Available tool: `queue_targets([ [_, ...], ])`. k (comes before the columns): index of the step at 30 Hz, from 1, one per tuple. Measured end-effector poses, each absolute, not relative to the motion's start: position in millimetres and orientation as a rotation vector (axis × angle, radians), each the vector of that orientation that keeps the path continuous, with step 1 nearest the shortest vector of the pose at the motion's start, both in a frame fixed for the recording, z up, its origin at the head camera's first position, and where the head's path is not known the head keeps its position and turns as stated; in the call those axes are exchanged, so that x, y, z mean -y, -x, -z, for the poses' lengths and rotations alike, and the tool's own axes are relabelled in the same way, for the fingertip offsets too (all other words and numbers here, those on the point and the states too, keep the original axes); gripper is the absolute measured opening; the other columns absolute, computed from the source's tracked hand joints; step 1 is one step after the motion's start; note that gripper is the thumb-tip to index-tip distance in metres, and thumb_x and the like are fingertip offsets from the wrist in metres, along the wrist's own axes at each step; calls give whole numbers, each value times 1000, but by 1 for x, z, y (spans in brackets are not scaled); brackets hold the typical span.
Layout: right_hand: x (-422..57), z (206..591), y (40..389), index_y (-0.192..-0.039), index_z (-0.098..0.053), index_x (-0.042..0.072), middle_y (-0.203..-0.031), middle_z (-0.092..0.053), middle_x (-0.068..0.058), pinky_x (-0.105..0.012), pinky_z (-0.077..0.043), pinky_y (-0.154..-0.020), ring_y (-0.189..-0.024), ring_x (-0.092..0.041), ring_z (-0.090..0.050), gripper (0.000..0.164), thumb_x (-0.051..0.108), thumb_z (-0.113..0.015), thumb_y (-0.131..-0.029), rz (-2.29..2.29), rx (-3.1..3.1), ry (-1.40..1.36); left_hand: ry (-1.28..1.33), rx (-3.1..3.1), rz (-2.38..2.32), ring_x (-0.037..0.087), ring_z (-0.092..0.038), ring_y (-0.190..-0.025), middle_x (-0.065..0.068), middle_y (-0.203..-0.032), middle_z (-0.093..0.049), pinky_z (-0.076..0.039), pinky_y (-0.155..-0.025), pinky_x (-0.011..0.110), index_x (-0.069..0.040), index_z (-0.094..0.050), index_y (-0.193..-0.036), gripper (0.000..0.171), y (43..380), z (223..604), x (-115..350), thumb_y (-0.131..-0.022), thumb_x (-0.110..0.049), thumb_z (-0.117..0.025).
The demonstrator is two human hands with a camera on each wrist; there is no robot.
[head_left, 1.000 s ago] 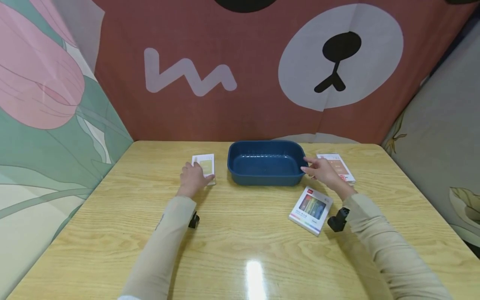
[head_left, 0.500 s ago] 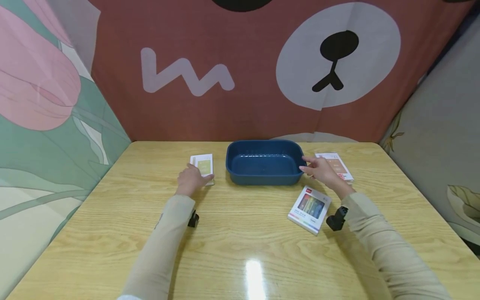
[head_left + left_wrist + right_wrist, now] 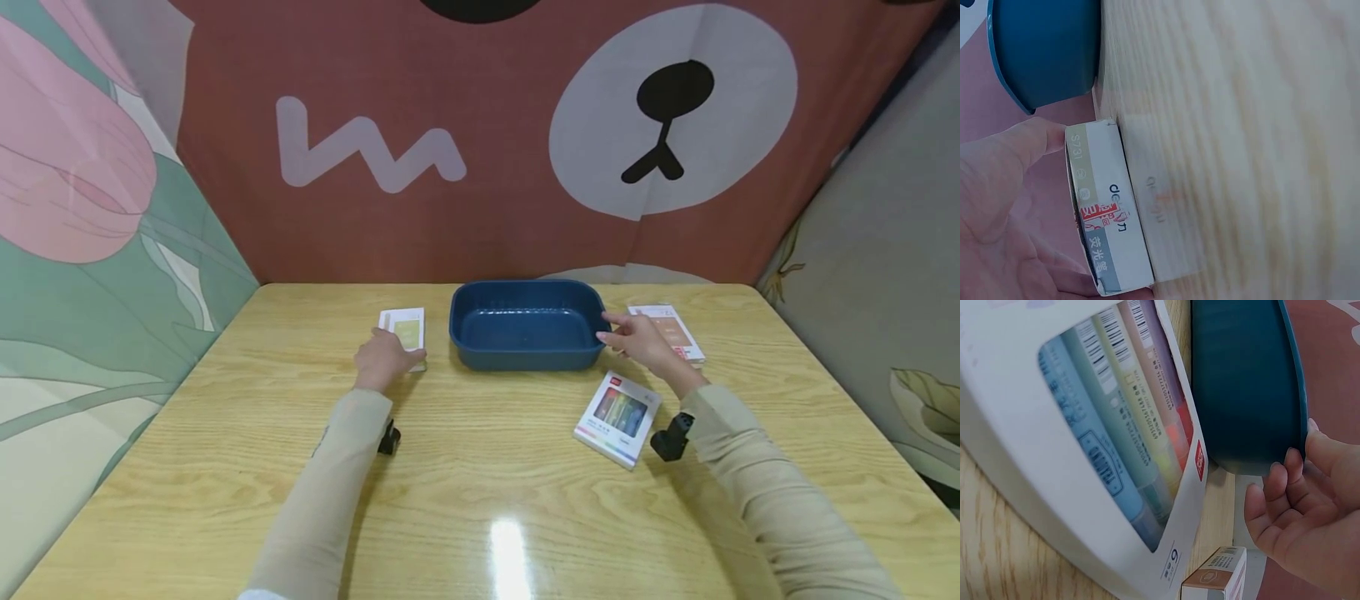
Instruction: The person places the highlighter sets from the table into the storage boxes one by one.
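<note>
My left hand [image 3: 381, 360] grips a small white highlighter box [image 3: 409, 330] with a yellow-green panel, flat on the table left of the blue basin. In the left wrist view, the thumb meets one end of the highlighter box [image 3: 1116, 215] and the fingers reach the other, partly hidden. At the right end of the deep blue basin [image 3: 528, 360], my right hand [image 3: 637, 340] holds the rim. The right wrist view has the thumb at the basin's rim [image 3: 1300, 381] and curled fingers against the outer wall. Nothing lies inside the basin.
A larger white box of coloured highlighters [image 3: 618, 419] lies askew in front of the right hand. Behind that hand is another white box with an orange-brown panel [image 3: 671, 329]. A printed bear cloth [image 3: 510, 225] stands at the table's [image 3: 450, 500] back edge.
The left fingers have drawn in slightly around the highlighter box. My right hand keeps its place at the basin rim. The head view has shifted a little.
</note>
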State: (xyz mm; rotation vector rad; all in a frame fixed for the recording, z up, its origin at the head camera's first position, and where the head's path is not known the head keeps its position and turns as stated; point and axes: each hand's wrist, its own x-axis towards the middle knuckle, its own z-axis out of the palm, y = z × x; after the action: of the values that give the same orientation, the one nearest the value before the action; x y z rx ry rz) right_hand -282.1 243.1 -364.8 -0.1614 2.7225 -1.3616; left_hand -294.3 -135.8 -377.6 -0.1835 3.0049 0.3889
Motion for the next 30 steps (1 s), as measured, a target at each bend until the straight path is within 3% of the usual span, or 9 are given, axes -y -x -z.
queue_targets([
  [11, -242, 365, 284, -132, -36, -7, -93, -57, -21, -34, -47, -62, -70, -26, -52, 50, 14, -54, -90, 1336, -2736, 130, 257, -3033, -706, 44, -49, -99, 36, -107, -48, -42, -81, 47, 19, -3, -133, 110, 295, 380, 134, -71, -44, -69],
  [18, -242, 365, 283, -133, -36, -5, -89, -55, -17, -36, -47, -64, -71, -28, -51, 50, 15, -54, -91, 1331, -2736, 100, 227, -3027, -804, 46, -42, -107, 39, -114, -39, -36, -89, 47, 19, -6, -132, 112, 296, 380, 139, -67, -43, -74],
  [30, -242, 367, 283, -132, -38, -5, -88, -56, -18, -33, -47, -60, -67, -27, -52, 50, 14, -55, -90, 1364, -2728, 96, 81, -2924, -999, 46, -41, -111, 38, -115, -44, -31, -95, 46, 18, -14, -133, 93, 298, 381, 157, -79, -36, -66],
])
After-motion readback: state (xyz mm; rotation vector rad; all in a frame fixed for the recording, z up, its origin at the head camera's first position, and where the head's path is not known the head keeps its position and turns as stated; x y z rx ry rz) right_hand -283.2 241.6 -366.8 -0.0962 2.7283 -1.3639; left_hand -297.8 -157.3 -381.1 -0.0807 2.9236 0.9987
